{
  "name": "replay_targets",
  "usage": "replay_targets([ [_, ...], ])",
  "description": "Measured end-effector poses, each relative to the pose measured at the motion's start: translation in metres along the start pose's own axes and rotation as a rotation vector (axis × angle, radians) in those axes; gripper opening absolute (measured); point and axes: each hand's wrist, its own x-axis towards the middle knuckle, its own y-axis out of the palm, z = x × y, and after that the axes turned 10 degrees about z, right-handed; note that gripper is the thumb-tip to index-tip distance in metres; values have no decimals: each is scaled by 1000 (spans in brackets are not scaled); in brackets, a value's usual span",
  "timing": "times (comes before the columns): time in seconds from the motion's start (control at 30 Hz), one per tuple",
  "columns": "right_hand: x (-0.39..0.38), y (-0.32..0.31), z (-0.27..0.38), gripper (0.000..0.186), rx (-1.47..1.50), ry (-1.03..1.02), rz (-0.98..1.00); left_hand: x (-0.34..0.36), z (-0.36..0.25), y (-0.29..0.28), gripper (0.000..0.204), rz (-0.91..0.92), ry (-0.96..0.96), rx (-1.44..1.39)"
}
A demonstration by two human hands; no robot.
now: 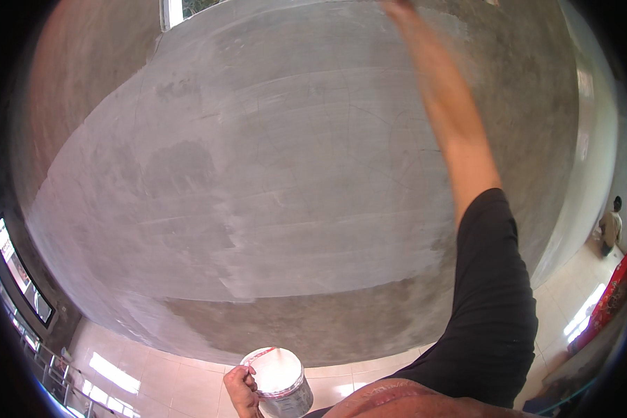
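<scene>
My left hand (241,382) is closed at the left side of a round bucket (283,394) of white liquid, gripping it, with a thin reddish bar across its top. My bare right arm, in a dark sleeve, stretches up to the top edge, where my right hand (399,10) is smeared by motion against the wall (292,153); its fingers and anything in them cannot be made out. The wall is grey plaster with a paler coated middle and darker areas along the bottom and right.
Glossy pale tiles (118,355) run along the wall's foot. Windows (23,272) and a metal railing (42,362) are at the left. A window opening (181,8) is at top. At far right are another person (610,228) and a red patterned fabric (602,310).
</scene>
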Motion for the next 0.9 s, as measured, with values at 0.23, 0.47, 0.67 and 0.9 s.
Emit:
replay_targets([
  [0.23,-91,67,240,10,379,-341,-218,9,6,-10,22,13,-46,149],
  [0.47,-86,14,319,12,923,70,193,18,21,-24,23,-68,-40,209],
  [0.67,-61,42,151,36,663,356,55,15,17,-25,22,-61,-34,184],
  [0.9,16,-11,-90,24,-138,206,-273,0,-11,8,21,51,-27,103],
])
